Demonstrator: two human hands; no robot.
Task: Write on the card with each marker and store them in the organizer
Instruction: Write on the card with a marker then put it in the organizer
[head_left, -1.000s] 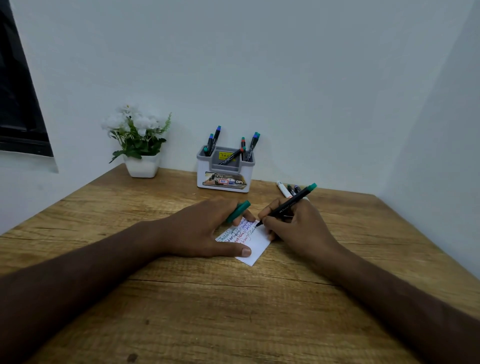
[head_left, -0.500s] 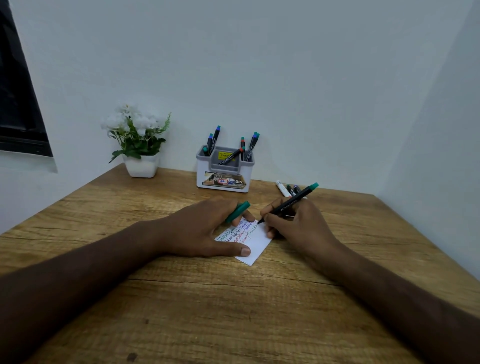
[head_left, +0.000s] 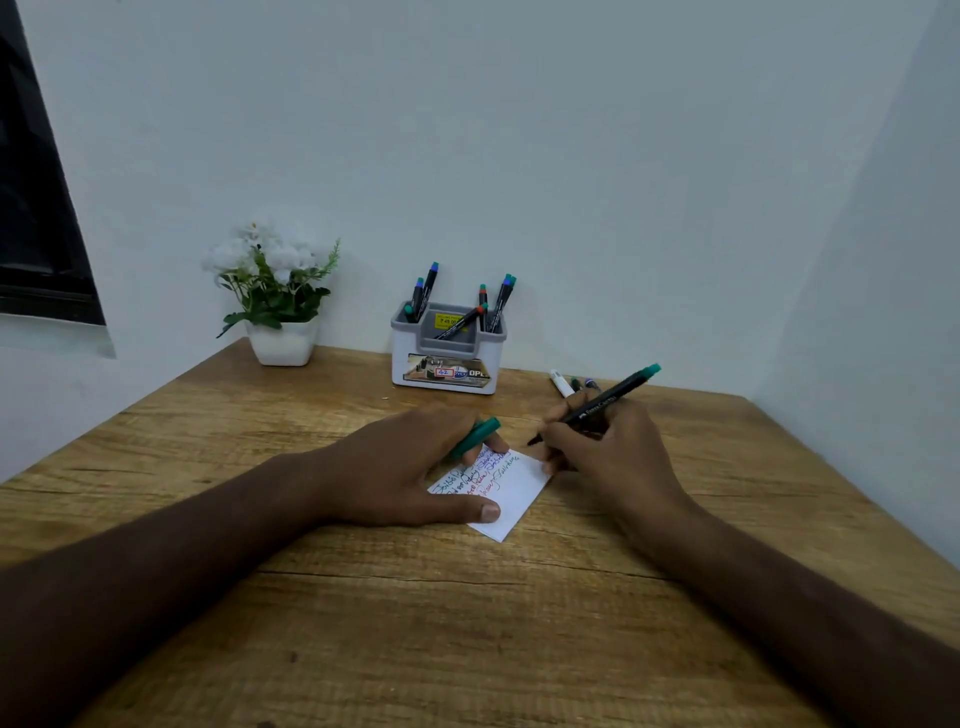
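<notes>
White card carries multicoloured handwriting; left hand grips green cap, right hand pinches uncapped green-ended marker

Wooden table, pale blue corner walls, dark window at left

card: left part hidden under left hand
handwriting: too small to read
loose markers: partly behind right hand
</notes>
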